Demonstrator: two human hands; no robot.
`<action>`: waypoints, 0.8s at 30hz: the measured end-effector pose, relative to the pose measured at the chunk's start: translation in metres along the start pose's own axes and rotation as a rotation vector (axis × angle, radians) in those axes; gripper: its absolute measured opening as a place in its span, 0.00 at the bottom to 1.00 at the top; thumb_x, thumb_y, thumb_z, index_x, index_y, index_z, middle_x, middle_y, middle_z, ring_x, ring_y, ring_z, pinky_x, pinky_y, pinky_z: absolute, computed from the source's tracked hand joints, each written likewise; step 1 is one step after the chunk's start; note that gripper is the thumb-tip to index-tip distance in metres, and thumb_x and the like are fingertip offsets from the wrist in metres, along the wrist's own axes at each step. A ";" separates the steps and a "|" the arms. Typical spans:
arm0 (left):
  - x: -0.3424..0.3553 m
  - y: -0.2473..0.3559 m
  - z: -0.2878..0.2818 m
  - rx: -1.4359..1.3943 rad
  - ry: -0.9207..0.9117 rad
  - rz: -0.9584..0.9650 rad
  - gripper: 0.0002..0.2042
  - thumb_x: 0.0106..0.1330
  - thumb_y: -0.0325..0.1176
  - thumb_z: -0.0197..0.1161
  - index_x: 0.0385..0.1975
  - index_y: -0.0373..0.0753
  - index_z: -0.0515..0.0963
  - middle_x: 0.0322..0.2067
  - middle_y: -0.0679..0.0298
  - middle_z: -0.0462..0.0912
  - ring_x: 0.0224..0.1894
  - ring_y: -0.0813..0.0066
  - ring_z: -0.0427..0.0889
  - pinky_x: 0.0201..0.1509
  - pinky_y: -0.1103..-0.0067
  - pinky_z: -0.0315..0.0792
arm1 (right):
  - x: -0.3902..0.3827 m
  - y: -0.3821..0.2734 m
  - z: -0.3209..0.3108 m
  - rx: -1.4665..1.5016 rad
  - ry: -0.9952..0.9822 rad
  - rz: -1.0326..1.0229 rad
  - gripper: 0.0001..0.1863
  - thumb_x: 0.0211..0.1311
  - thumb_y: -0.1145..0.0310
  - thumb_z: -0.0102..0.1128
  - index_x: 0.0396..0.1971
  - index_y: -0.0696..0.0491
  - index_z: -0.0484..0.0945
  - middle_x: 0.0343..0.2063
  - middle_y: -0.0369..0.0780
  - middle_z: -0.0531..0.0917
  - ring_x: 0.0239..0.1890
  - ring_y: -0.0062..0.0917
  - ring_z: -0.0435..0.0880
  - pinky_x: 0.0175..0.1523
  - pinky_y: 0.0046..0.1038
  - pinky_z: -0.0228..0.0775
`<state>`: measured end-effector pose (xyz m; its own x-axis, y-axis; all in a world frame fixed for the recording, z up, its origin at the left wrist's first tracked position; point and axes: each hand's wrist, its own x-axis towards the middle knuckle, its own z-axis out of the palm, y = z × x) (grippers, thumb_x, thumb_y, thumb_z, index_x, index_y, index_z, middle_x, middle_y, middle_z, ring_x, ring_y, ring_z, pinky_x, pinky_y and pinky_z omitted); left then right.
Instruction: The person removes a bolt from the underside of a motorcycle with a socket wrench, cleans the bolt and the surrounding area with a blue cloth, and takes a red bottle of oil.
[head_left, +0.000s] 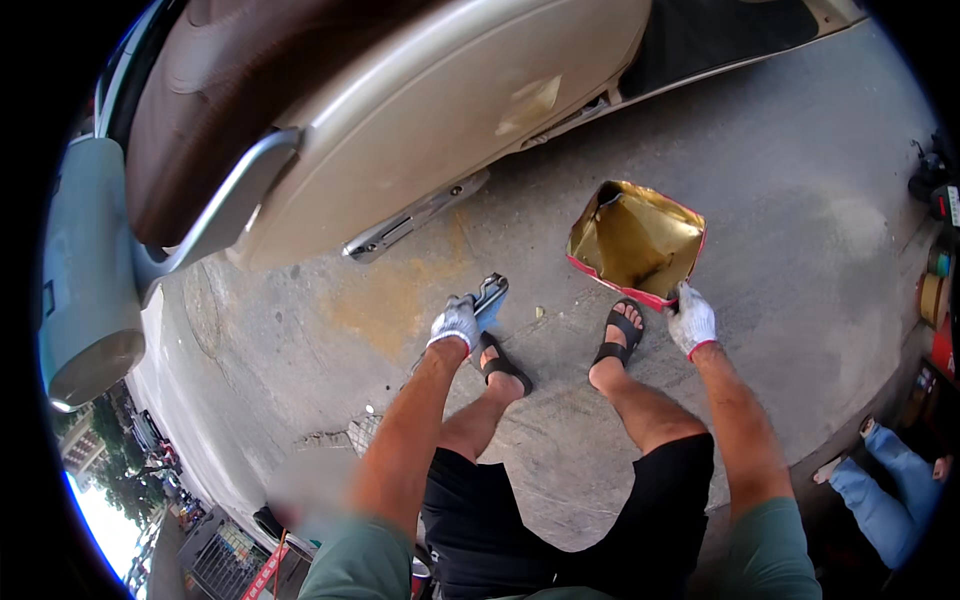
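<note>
My left hand [456, 322], in a white knit glove, is closed around a metal and blue object [489, 298]. Its exact kind cannot be made out. In my gloved right hand [692, 318] is the near corner of an open bag [640, 238], gold inside with a red rim. The bag's mouth faces up, and dark stains show at its bottom. Both hands are apart, in front of my knees and above the concrete ground. Just beyond them stands a cream scooter [450, 110] with a brown seat [215, 90].
A folding metal footrest [415, 218] juts from the scooter's side, and a silver grab rail [225, 205] curves at its rear. Yellowish dust [395, 300] stains the concrete. At the right, another person's jeans-clad legs [885, 495] rest near various containers [935, 300].
</note>
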<state>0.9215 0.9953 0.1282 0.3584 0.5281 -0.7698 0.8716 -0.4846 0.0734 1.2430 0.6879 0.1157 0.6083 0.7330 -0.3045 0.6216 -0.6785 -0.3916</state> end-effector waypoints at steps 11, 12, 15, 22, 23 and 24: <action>0.203 0.040 0.098 -0.587 0.136 0.100 0.14 0.65 0.33 0.59 0.48 0.38 0.76 0.33 0.55 0.83 0.33 0.64 0.83 0.37 0.70 0.77 | 0.205 -0.001 0.138 0.148 -0.072 -0.145 0.14 0.57 0.68 0.65 0.41 0.54 0.73 0.38 0.48 0.83 0.43 0.47 0.82 0.46 0.43 0.73; 0.212 0.046 0.098 -0.679 0.103 0.072 0.14 0.65 0.34 0.59 0.48 0.37 0.76 0.31 0.57 0.83 0.31 0.66 0.83 0.36 0.71 0.77 | 0.216 -0.006 0.148 0.165 -0.056 -0.147 0.14 0.57 0.68 0.64 0.41 0.54 0.73 0.38 0.48 0.83 0.44 0.47 0.82 0.47 0.43 0.73; 0.233 0.048 0.110 -1.003 0.117 -0.019 0.15 0.63 0.34 0.62 0.48 0.35 0.76 0.27 0.61 0.80 0.21 0.74 0.76 0.24 0.73 0.72 | 0.239 -0.041 0.172 0.235 -0.044 -0.161 0.13 0.60 0.65 0.62 0.42 0.53 0.74 0.39 0.49 0.83 0.45 0.46 0.81 0.49 0.42 0.73; 0.214 0.070 0.098 -1.304 0.139 -0.046 0.10 0.63 0.37 0.64 0.35 0.37 0.75 0.21 0.67 0.75 0.17 0.78 0.70 0.18 0.76 0.65 | 0.265 -0.078 0.208 0.416 0.002 -0.321 0.23 0.60 0.67 0.59 0.56 0.51 0.74 0.44 0.48 0.83 0.48 0.41 0.82 0.55 0.37 0.74; 0.209 0.068 0.097 -1.343 0.136 -0.053 0.11 0.64 0.38 0.63 0.35 0.37 0.76 0.21 0.67 0.75 0.18 0.79 0.70 0.19 0.77 0.65 | 0.259 -0.085 0.211 0.434 0.001 -0.307 0.24 0.60 0.67 0.59 0.58 0.51 0.73 0.46 0.48 0.82 0.49 0.40 0.82 0.56 0.36 0.74; 0.201 0.065 0.093 -1.383 0.137 -0.062 0.11 0.65 0.39 0.63 0.35 0.37 0.76 0.21 0.67 0.76 0.18 0.79 0.70 0.20 0.77 0.66 | 0.251 -0.096 0.212 0.453 -0.002 -0.298 0.26 0.60 0.67 0.59 0.60 0.52 0.72 0.47 0.48 0.82 0.50 0.40 0.82 0.57 0.36 0.73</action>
<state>1.0192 1.0053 -0.0810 0.2670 0.6256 -0.7330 0.4781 0.5744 0.6644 1.2315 0.9473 -0.1073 0.4369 0.8908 -0.1247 0.4916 -0.3525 -0.7963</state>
